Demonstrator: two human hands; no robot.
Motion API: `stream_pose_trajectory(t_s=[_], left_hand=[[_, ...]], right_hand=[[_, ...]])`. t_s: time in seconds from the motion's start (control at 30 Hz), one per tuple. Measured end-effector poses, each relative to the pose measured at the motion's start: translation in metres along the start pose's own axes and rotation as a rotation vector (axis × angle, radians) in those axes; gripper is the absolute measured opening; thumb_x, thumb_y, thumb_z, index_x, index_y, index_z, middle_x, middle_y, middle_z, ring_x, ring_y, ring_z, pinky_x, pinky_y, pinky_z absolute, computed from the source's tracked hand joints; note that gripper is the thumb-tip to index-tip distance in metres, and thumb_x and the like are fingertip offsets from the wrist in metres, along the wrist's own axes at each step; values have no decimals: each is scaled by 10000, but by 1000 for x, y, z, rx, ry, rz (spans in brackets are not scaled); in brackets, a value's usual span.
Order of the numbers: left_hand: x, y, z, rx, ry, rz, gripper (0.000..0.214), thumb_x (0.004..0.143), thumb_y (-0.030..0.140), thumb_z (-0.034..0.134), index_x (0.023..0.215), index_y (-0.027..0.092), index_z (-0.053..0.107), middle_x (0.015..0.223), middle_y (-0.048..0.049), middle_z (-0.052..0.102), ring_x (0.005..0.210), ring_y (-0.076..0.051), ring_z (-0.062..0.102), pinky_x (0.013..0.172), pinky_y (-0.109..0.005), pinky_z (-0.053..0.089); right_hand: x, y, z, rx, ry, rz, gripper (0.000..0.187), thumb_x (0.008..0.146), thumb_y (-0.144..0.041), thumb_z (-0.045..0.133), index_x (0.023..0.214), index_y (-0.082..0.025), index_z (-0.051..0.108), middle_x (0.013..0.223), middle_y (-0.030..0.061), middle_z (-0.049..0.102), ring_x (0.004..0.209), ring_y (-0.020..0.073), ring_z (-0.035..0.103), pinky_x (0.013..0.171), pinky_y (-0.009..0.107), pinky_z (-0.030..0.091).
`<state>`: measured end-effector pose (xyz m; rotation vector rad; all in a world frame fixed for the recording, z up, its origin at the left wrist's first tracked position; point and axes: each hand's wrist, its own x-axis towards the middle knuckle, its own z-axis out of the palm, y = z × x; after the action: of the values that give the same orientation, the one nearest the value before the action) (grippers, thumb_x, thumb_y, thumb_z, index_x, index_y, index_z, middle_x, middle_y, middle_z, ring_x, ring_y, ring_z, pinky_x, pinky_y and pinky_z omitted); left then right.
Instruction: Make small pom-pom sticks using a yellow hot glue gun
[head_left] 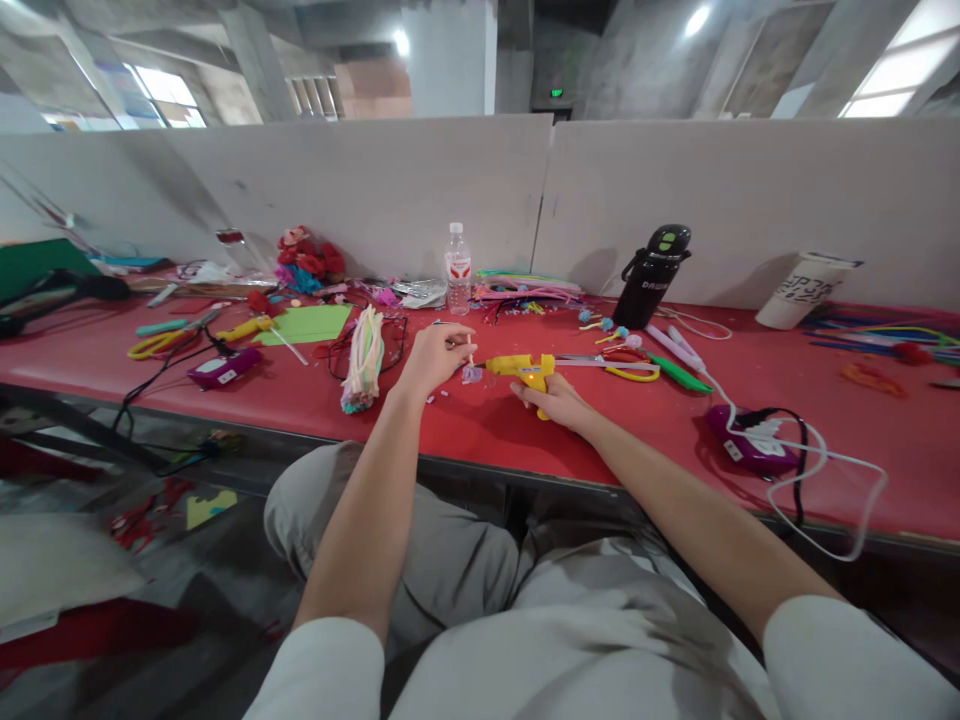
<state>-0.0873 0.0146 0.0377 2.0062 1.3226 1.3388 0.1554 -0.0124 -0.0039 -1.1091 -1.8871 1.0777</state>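
Note:
My right hand (559, 400) grips a yellow glue gun (521, 368) on the red table (480, 425), its nozzle pointing left. My left hand (437, 355) pinches a thin pale stick (470, 350) upright, with a small purple piece (472, 374) at its lower end right at the gun's nozzle. A bundle of pastel pipe cleaners (363, 360) lies just left of my left hand.
Scissors with orange handles (626, 364) and a green pen (679, 372) lie right of the gun. A water bottle (457, 268), black flask (651, 276), white cup (799, 290), purple power strips (750, 445) (223, 368), green paper (307, 324) and paper flowers (306, 258) stand around. A grey partition closes the back.

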Motion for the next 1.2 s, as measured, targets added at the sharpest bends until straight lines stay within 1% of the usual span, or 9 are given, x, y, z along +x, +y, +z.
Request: stream_pose_trajectory(t_s=[0.23,0.4,0.63,0.83,0.93,1.0,1.07,1.13,1.2], left_hand=[[-1,2,0,-49,-14,-45,268,761,237,721,1022,174,726,816,-64,718,688,-173,699,684,-307,584],[-1,4,0,-25,-7,-50,267,754,233,729,1013,166,727,820,-69,722,709,-180,701,700,-312,586],[-2,6,0,-36,-33,-96,289,780,240,704,1055,150,709,840,-64,717,738,-169,699,741,-304,584],[-2,9,-2,-51,-13,-110,256,778,229,701,1018,142,705,832,-69,708,695,-162,690,690,-290,583],[-1,12,-5,-66,28,-110,230,786,212,686,1001,131,700,793,-60,699,665,-155,683,673,-280,579],[-1,16,-8,-56,77,-119,225,783,203,683,995,129,700,805,-59,698,673,-154,685,677,-276,578],[-1,18,-12,-37,118,-128,227,776,198,686,992,130,703,825,-61,699,681,-156,687,669,-271,575],[-1,19,-16,-33,131,-130,230,776,198,683,995,131,704,828,-61,699,673,-155,686,652,-265,572],[-1,19,-19,-45,126,-128,230,780,204,676,998,133,702,826,-60,700,667,-153,684,646,-264,572]], right_hand=[[-1,-1,0,6,10,13,411,783,-566,612,614,-194,568,568,2,559,505,112,501,482,243,388],[-1,-2,0,-24,20,16,419,790,-579,598,631,-192,572,554,-2,543,494,106,485,480,241,378],[-1,-2,-2,-75,-14,60,441,804,-604,570,684,-180,571,568,-16,539,498,93,489,493,220,375],[-1,-2,-1,-100,-4,76,442,800,-605,574,689,-178,584,567,-5,547,498,101,490,488,227,371],[-1,-1,0,-60,-11,62,442,801,-605,574,705,-175,596,571,-5,545,499,103,482,485,229,375],[0,0,0,-11,-3,24,427,798,-594,585,763,-170,620,608,4,575,532,114,504,507,234,397],[2,2,-3,2,41,-33,417,795,-575,600,867,-168,652,665,13,609,577,128,527,540,244,419],[5,6,-10,-38,112,-77,432,801,-558,605,976,-168,666,729,24,637,615,141,542,568,256,430],[10,13,-21,-133,157,-79,439,802,-540,613,1018,-161,666,776,35,649,641,150,549,582,265,430]])
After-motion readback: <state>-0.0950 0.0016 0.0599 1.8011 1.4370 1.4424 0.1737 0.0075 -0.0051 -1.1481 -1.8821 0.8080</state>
